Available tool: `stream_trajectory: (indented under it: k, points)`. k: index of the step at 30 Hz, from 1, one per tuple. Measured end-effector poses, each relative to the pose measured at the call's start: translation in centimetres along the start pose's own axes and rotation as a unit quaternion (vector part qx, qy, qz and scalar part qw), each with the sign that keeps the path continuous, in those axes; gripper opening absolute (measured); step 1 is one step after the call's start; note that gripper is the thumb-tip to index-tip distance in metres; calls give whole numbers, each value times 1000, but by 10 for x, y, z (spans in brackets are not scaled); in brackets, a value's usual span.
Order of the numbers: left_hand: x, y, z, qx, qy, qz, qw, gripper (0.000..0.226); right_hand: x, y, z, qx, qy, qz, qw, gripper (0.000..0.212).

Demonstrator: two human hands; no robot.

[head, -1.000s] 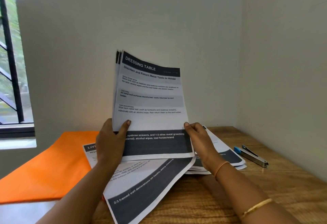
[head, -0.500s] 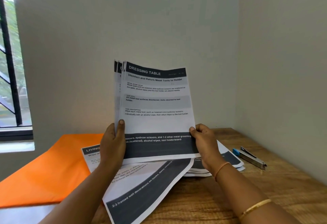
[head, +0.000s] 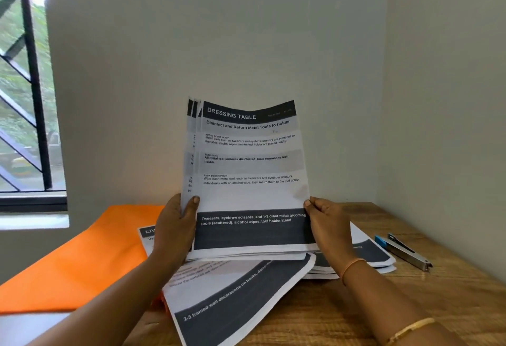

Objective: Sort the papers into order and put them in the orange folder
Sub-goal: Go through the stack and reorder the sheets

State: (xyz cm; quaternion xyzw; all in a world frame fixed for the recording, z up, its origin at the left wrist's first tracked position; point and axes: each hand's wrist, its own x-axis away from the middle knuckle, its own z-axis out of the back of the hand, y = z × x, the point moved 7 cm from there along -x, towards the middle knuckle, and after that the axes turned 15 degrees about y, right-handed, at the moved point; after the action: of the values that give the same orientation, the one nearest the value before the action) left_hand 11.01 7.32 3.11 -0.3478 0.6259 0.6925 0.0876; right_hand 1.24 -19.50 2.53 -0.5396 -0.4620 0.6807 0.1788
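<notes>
1. Now, nearest to us, a loose sheet (head: 238, 299) lies askew on the wooden table (head: 410, 304). It is thin white printer paper with a dark band across its foot, and one corner hangs over the near edge. We judge that it is not yet sorted.
2. Our left hand (head: 175, 232) pinches the left edge of the stack of papers (head: 249, 170), thumb flat on the front and fingers hidden behind. Our right hand (head: 327, 225) pinches the right edge in the same way, with its fingers curled behind the sheets.
3. We hold the stack upright, facing us, with its lower edge down by the sheets on the table. This is probably so that we can read the "DRESSING TABLE" heading and square the pages. The sheets are limp: the top edge sags in a shallow curve. At the left, two or three more dark header corners fan out, so the edges are not yet flush.
4. Just behind our right wrist, a second pile of papers (head: 375, 256) lies flat, and we take it to be waiting its turn.
5. Beyond that pile and well apart from our hands, a metal stapler (head: 405, 251) with a blue end lies near the right wall.
6. To the left, the orange folder (head: 74, 263) lies flat on the table. It is smooth, matte and bright, and one printed sheet overlaps its right edge. We cannot tell whether any pages are inside it.
7. Farthest off are a plain pale wall and a barred window (head: 24, 99) at the left.
</notes>
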Motion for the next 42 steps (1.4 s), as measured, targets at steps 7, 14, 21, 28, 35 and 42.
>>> stream_trajectory:
  k: [7, 14, 21, 28, 35, 42]
  points:
    - [-17, -16, 15, -6, 17, 0, 1000, 15, -8, 7, 7, 9, 30, -10, 999, 29]
    - [-42, -21, 43, -48, 93, -26, 994, 18, -14, 16, 16, 73, 51, -36, 995, 23]
    - [-64, -42, 82, -108, 195, 35, 974, 33, -19, 17, 28, 172, 34, 13, 984, 23]
    - [-62, -60, 112, -79, 285, 146, 944, 32, -12, 15, 18, 294, -65, 65, 951, 19]
    - [-56, -69, 121, -37, 333, 210, 918, 34, 0, 7, 7, 391, -106, 107, 908, 30]
    - [-55, -69, 106, -50, 283, 184, 940, 32, 21, -17, -10, 431, -109, 254, 859, 24]
